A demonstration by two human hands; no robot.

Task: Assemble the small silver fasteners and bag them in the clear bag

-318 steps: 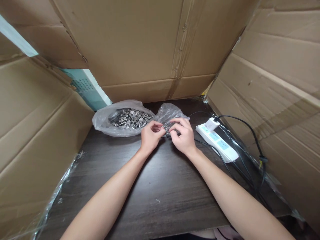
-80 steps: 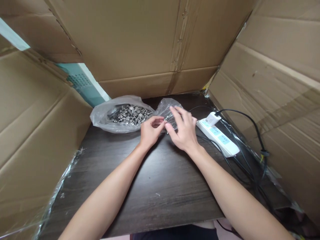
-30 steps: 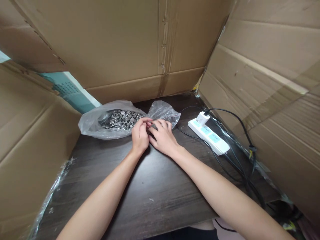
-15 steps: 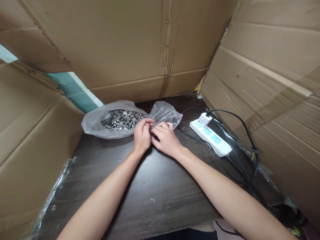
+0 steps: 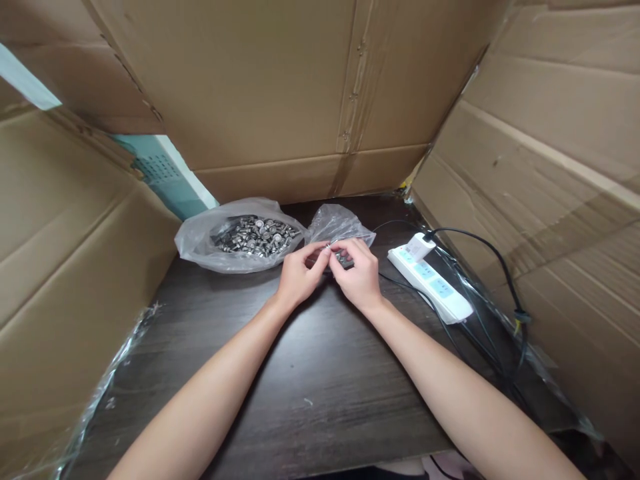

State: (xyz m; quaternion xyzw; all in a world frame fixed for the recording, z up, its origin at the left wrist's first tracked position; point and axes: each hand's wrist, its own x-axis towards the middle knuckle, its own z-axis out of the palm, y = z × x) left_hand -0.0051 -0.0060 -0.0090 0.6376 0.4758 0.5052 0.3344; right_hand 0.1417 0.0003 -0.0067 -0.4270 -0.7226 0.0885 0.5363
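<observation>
My left hand [image 5: 301, 270] and my right hand [image 5: 357, 270] meet over the dark table, thumbs and fingertips pinched close together. A small shiny metal piece [image 5: 329, 246] shows between their tips; its exact kind is too small to make out. Just behind the hands lies a small clear plastic bag [image 5: 334, 220], partly hidden by them, with some metal bits visible through the right hand's fingers. To the left of my left hand sits a larger open plastic bag [image 5: 193, 237] full of small round metal parts [image 5: 257, 237] with short stems.
A white power strip [image 5: 433, 283] with a white plug adapter [image 5: 420, 247] lies to the right, its black cables [image 5: 487, 250] running along the edge. Cardboard walls [image 5: 270, 87] enclose the dark wooden table [image 5: 280, 393] at the back and both sides.
Both hands have come up slightly and their fingertips now pinch together around a small shiny piece. The view has shifted a little, so everything sits further right.
</observation>
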